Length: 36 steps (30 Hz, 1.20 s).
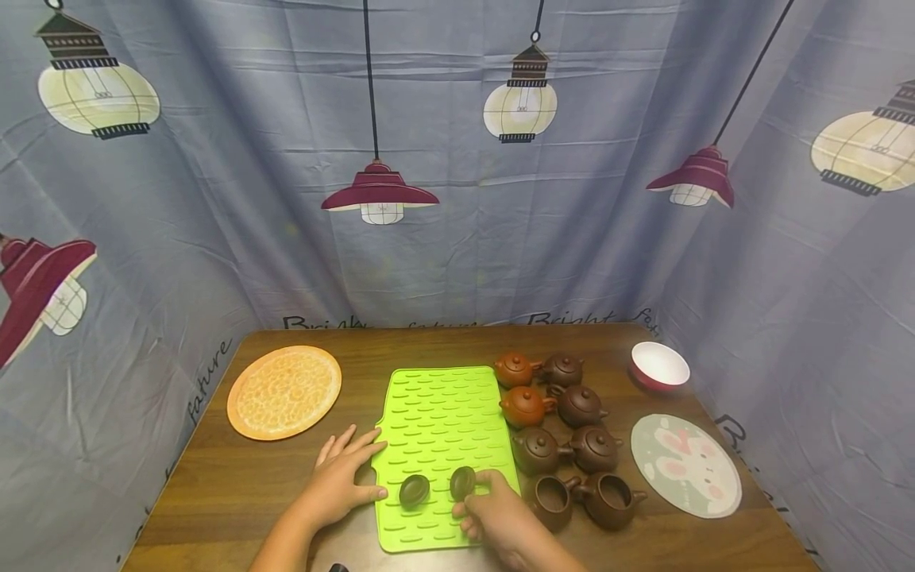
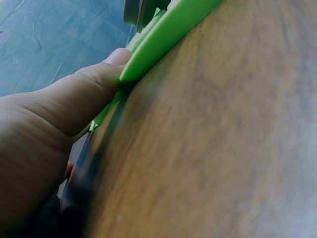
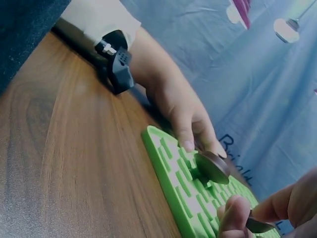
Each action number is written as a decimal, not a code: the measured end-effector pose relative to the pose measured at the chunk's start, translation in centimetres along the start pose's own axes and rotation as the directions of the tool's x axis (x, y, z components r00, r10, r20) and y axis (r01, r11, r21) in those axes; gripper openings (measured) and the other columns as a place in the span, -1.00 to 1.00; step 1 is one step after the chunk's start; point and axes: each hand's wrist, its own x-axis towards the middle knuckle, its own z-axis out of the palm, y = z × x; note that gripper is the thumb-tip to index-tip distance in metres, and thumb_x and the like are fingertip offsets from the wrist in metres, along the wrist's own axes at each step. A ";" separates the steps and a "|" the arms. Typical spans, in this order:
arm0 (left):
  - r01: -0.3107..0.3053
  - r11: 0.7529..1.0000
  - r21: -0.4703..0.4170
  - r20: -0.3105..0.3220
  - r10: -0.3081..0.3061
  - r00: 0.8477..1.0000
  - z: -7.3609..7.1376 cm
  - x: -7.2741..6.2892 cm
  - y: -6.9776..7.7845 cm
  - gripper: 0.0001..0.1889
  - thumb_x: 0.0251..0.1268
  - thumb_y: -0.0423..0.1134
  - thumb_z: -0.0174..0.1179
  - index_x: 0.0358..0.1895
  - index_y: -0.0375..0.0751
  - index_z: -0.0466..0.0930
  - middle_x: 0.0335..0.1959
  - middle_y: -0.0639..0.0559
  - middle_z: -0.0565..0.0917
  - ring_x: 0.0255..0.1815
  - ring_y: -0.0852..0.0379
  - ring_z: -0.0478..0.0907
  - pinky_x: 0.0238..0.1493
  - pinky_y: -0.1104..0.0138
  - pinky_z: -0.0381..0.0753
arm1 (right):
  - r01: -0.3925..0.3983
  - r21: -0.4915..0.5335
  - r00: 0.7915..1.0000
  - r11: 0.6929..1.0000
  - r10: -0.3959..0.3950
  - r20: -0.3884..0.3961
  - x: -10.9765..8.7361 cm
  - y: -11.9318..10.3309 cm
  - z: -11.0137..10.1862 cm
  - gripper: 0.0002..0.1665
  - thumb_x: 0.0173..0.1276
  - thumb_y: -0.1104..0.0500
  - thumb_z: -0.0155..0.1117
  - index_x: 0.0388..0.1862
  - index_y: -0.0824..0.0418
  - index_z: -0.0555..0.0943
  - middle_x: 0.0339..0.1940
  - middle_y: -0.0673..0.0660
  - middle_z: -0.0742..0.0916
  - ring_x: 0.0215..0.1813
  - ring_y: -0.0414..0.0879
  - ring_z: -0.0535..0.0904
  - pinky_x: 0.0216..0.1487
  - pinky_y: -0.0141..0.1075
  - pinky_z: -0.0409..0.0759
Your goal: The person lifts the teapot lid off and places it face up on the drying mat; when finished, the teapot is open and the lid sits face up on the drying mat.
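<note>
The wood-grained worktop (image 1: 207, 500) carries everything, with the green mat (image 1: 443, 433) lying near its middle. The mat looks like thin, rubbery silicone: floppy, light and probably grippy thanks to its raised ridges, so best steadied at a rim. The left hand (image 1: 346, 477) lies at the mat's left edge with fingers spread and grasping nothing, its thumb touching the rim. The right hand (image 1: 496, 512), over the mat's near right part, pinches a lid between thumb and fingers.

To the right of the mat, two open teapots (image 1: 608, 501) stand side by side near its near corner, with six lidded teapots beyond them along the same side. They look like unglazed clay: stiff, fairly light, and liable to chip at spout or rim. The handle or the round belly should be the safest hold.

Smallest are the two dark lids: the pinched lid (image 1: 463, 483), held tilted above or on the mat, contact unclear, and the loose lid (image 1: 415, 492), leaning on the mat's near left part. Both are probably light, hard and brittle, and could roll; a gentle pinch at opposite rims or the knob would suit.
</note>
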 end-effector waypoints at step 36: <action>0.002 1.000 0.007 -0.009 -0.002 1.000 0.2 0.1 -0.1 -0.13 0.08 0.21 0.53 0.48 0.00 0.50 0.66 0.10 0.29 0.74 -0.30 -0.10 0.63 -0.33 -0.42 | 0.160 -0.490 0.855 0.857 -0.368 -0.365 0.8 -5.7 -10.0 -0.33 0.48 0.01 0.42 0.42 0.18 0.38 -0.01 0.18 0.61 -0.20 -0.08 0.56 -0.33 -0.35 0.59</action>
